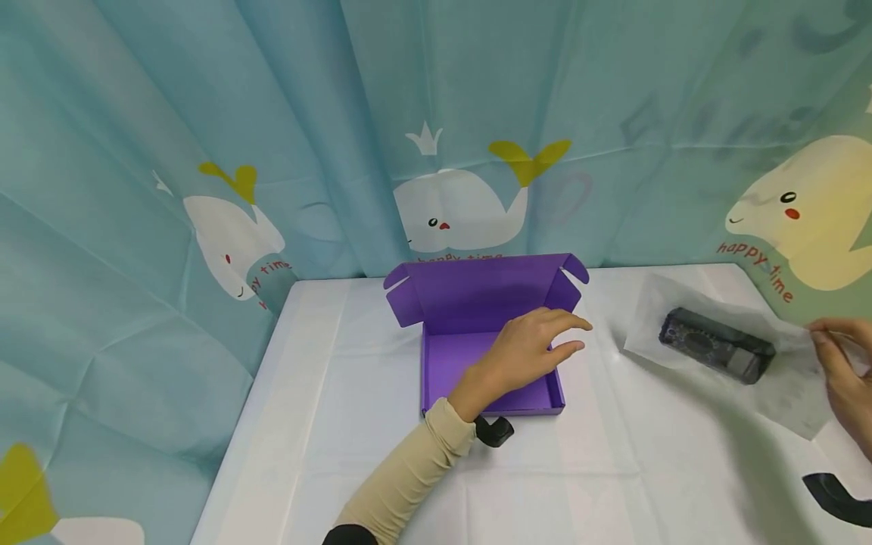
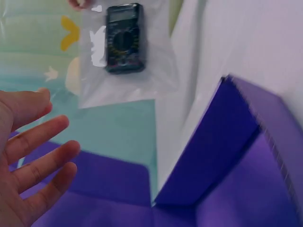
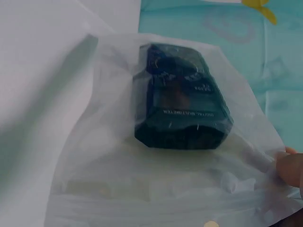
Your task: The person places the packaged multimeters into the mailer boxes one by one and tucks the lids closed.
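Left fingers (image 2: 49, 162) spread, right fingers (image 3: 291, 170) pinched.

Ahead of you, a teal curtain (image 1: 306, 68) hangs in folds behind the white-covered table (image 1: 354, 454), whose surface shows creases. Printed on the curtain you see a central white whale (image 1: 463, 212) below a small white crown (image 1: 425, 141), a nose-down whale (image 1: 228, 235) to your left, and a pale yellow whale (image 1: 804, 216) to your right, beside red "happy time" lettering (image 1: 756, 269).

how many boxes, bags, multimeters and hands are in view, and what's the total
Boxes: 1, the purple box
Bags: 1, the translucent bag
Multimeters: 1, the dark multimeter inside the bag
Hands: 2, the left hand and the right hand
Total: 5
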Motion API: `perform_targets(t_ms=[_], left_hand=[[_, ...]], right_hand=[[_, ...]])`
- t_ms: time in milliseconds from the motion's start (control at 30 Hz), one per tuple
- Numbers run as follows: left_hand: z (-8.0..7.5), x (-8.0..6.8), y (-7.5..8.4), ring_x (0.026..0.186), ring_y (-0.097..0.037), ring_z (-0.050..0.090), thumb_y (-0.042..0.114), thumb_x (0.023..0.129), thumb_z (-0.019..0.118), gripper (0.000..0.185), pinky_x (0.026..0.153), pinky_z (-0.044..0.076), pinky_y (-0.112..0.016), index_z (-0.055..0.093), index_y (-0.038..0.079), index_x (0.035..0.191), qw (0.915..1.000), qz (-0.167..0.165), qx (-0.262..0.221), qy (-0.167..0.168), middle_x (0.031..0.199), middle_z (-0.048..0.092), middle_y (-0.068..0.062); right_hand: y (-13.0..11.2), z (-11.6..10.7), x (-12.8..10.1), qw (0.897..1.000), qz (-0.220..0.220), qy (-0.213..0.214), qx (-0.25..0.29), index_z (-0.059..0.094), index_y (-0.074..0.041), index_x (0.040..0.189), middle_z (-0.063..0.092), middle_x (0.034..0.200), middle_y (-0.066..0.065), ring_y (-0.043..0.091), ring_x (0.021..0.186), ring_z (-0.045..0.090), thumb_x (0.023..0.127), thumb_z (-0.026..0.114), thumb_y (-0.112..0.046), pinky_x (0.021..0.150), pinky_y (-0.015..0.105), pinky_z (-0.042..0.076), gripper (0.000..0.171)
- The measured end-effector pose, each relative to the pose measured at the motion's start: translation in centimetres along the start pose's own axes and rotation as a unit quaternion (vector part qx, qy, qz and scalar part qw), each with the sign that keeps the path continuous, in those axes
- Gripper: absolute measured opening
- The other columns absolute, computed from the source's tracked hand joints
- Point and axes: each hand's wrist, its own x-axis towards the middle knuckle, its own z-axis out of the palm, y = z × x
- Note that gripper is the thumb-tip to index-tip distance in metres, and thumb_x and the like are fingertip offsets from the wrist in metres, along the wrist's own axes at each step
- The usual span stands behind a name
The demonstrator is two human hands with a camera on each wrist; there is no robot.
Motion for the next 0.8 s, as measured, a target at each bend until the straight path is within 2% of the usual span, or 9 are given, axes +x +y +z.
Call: perform_targets(t_ms=[33,100,133,200,267,367,600,700,800], left_hand=[[0.4,0.1,0.1,0.123,-0.007,0.064,0.033,0.107,0.061,0.031,0.099,0.052,-0.022,0.066,0.027,0.136,1.0,-0.001,-0.006,-0.004,0.134,0.07,0.01],[1.1,0.3,0.2,0.13,-0.008,0.062,0.034,0.107,0.059,0.035,0.106,0.05,-0.022,0.063,0.027,0.141,0.9997,-0.005,-0.017,-0.015,0.139,0.067,0.01],[1.5,0.4,0.3,0.133,-0.007,0.06,0.035,0.108,0.058,0.037,0.11,0.048,-0.022,0.061,0.026,0.143,0.9995,-0.007,-0.023,-0.021,0.142,0.065,0.01],[2.2,0.6,0.3,0.138,-0.008,0.057,0.036,0.108,0.057,0.042,0.116,0.044,-0.023,0.056,0.025,0.148,0.9989,-0.011,-0.034,-0.031,0.148,0.062,0.01],[2.8,0.9,0.4,0.139,-0.008,0.057,0.037,0.108,0.057,0.046,0.116,0.043,-0.021,0.052,0.023,0.152,0.998,-0.014,-0.048,-0.038,0.152,0.058,0.009],[3.7,1.3,0.4,0.137,-0.009,0.058,0.036,0.108,0.058,0.054,0.111,0.046,-0.018,0.044,0.02,0.157,0.9952,-0.023,-0.086,-0.042,0.154,0.057,0.007],[5.7,2.5,0.7,0.133,-0.011,0.061,0.036,0.106,0.062,0.072,0.097,0.049,-0.01,0.024,0.018,0.165,0.9839,-0.056,-0.165,-0.039,0.15,0.061,0.002],[6.3,2.7,0.8,0.133,-0.01,0.061,0.035,0.106,0.062,0.071,0.096,0.049,-0.01,0.026,0.016,0.164,0.9776,-0.068,-0.195,-0.039,0.15,0.061,0.0],[6.8,2.7,0.8,0.131,-0.008,0.062,0.034,0.107,0.06,0.059,0.097,0.049,-0.01,0.04,0.015,0.158,0.9718,-0.075,-0.22,-0.039,0.148,0.061,-0.001]], right_hand=[[-0.1,-0.1,-0.1,1.0,0.003,-0.002,0.003,0.069,-0.019,0.099,0.042,0.113,-0.054,-0.026,0.124,0.036,0.107,0.05,0.001,0.121,0.013,0.025,0.028],[-0.3,-0.4,-0.3,1.0,0.007,-0.006,0.006,0.059,-0.043,0.101,0.043,0.111,-0.053,-0.027,0.122,0.037,0.108,0.051,-0.003,0.121,0.014,0.025,0.042],[-0.4,-0.5,-0.5,1.0,0.011,-0.008,0.009,0.051,-0.052,0.103,0.043,0.111,-0.052,-0.027,0.121,0.038,0.108,0.051,-0.004,0.12,0.013,0.024,0.049],[-0.6,-0.7,-0.8,1.0,0.02,-0.014,0.01,0.045,-0.059,0.103,0.043,0.11,-0.052,-0.027,0.119,0.038,0.109,0.05,-0.006,0.12,0.013,0.022,0.053],[-0.7,-0.8,-1.0,0.999,0.027,-0.019,0.018,0.045,-0.059,0.102,0.043,0.109,-0.05,-0.025,0.116,0.038,0.109,0.049,-0.005,0.117,0.012,0.021,0.055],[-0.9,-1.0,-1.4,0.998,0.035,-0.028,0.035,0.047,-0.059,0.103,0.044,0.108,-0.048,-0.022,0.111,0.037,0.109,0.049,-0.002,0.113,0.011,0.022,0.057],[-1.2,-1.4,-2.2,0.997,0.004,-0.044,0.065,0.053,-0.055,0.106,0.047,0.109,-0.044,-0.018,0.109,0.04,0.108,0.051,-0.002,0.107,0.008,0.023,0.053],[-1.4,-1.4,-2.3,0.996,0.0,-0.043,0.078,0.055,-0.054,0.105,0.049,0.108,-0.044,-0.017,0.11,0.041,0.107,0.053,-0.002,0.108,0.008,0.022,0.052],[-1.5,-1.4,-2.4,0.996,-0.004,-0.045,0.083,0.057,-0.053,0.106,0.05,0.107,-0.043,-0.016,0.11,0.042,0.106,0.054,-0.002,0.109,0.009,0.023,0.05]])
